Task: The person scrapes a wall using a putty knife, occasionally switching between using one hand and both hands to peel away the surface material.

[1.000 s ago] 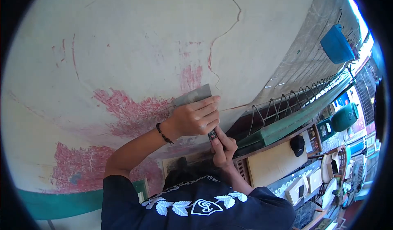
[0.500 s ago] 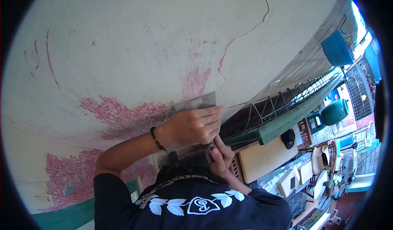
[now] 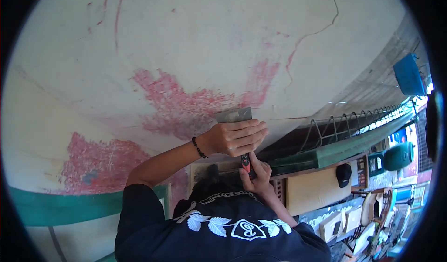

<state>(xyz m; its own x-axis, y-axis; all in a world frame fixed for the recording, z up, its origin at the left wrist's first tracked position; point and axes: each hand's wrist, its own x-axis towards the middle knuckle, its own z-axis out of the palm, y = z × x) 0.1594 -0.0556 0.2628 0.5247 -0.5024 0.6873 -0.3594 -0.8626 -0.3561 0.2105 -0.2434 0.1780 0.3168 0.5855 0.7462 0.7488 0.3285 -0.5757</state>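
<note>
A scraper with a wide grey metal blade (image 3: 236,115) lies against the pale wall, at the lower edge of a red scraped patch (image 3: 179,96). My left hand (image 3: 238,137), with a dark beaded bracelet at its wrist, has its fingers together across the blade; its thumb is hidden. Below it, my right hand (image 3: 259,176) is wrapped around the scraper's red and black handle (image 3: 246,165), with the thumb along it. Part of the blade is covered by my left fingers.
Another red patch (image 3: 104,164) marks the wall at lower left, above a green band (image 3: 42,206). To the right runs a green ledge (image 3: 344,152) with wire mesh. Beyond are a cushioned bench (image 3: 309,192), a dark cap (image 3: 344,175) and a hanging blue container (image 3: 409,75).
The view has shifted, so the wall marks sit farther right and higher. Relative to the red patch, the blade has moved left and down. More of the scraper's handle shows.
</note>
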